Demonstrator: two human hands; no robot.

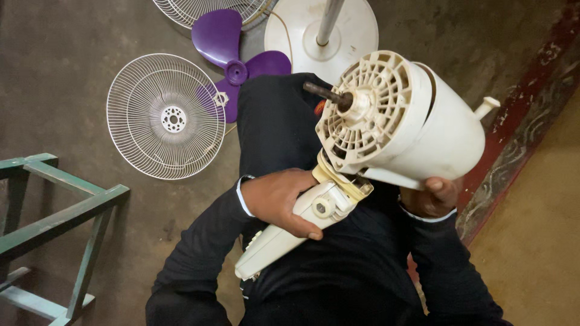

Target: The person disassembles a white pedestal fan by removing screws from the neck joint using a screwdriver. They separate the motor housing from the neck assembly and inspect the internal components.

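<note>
While you sit over the floor (72, 66), your left hand (279, 199) is wrapped tight around the neck of the cream fan motor unit (399, 124), just below the housing, with the thumb pressed along the underside. Your right hand (436, 194) cups the housing from beneath, its fingers curled against the casing. The unit sits above your lap, tilted so that its vented front face and bare metal shaft (326, 93) point up and to the left. On the floor beyond your knee lie a white wire fan guard (164, 118), a purple fan blade (232, 51) just beside it, and the round white fan base (356, 30) with its pole. A second guard (199, 9) shows at the top edge. A green wooden frame (57, 220) stands at your left.
</note>
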